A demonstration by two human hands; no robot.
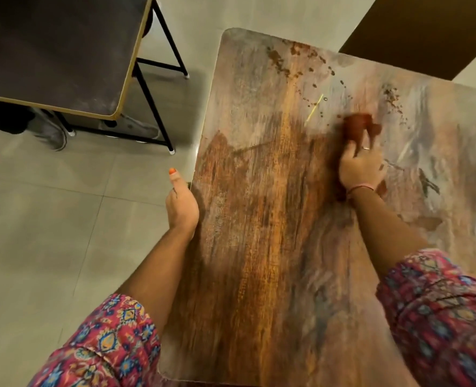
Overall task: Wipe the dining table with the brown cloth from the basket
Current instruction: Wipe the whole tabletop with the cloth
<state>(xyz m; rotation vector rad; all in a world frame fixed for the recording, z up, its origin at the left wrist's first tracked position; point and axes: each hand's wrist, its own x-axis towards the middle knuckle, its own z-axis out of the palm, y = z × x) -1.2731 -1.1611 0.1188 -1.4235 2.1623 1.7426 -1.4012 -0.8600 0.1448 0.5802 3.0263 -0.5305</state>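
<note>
The wood-grain dining table (259,247) fills the right half of the view. My right hand (361,166) presses the brown cloth (357,127) flat on the tabletop past its middle; the cloth is blurred and sticks out ahead of the fingers. Brown crumbs (283,62) and dark specks lie scattered on the far part of the table, beyond the cloth, and a thin yellow stick (314,107) lies just left of it. My left hand (181,203) grips the table's left edge, thumb pointing up. The basket is out of view.
A second, dark table (63,51) on black metal legs stands at the far left on the tiled floor, with a person's grey shoe (55,135) under it. A dark brown surface (415,32) shows at the top right beyond the dining table.
</note>
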